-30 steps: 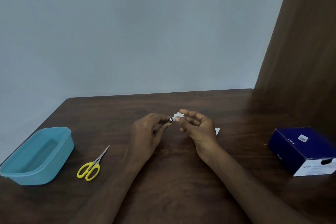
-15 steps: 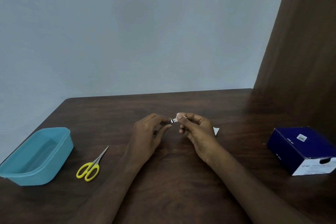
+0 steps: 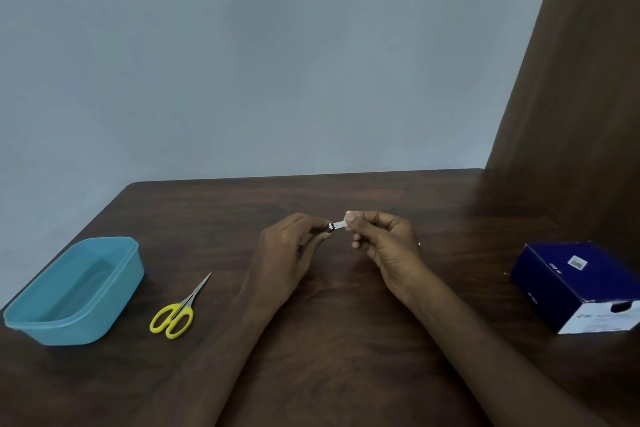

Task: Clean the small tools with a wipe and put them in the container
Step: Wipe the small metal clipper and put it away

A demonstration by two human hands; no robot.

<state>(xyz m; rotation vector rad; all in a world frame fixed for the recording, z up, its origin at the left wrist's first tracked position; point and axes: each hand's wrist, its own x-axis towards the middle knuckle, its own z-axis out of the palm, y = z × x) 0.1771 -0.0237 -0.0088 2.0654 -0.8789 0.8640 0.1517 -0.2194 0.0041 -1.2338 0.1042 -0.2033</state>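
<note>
My left hand pinches a small metal tool at mid-table; only its short shiny end shows between the two hands. My right hand pinches a white wipe against that end of the tool. Most of the wipe is hidden inside my right fingers. Yellow-handled scissors lie shut on the table to the left of my left forearm. A blue plastic container sits at the far left and looks empty.
A dark blue and white cardboard box stands on the brown wooden table at the far right. A brown wooden panel rises behind it. A tiny white scrap peeks out behind my right hand.
My right hand has closed the wipe more tightly around the tool's end, so less white shows. The hands stay together at mid-table. The scissors, container and box have not moved.
</note>
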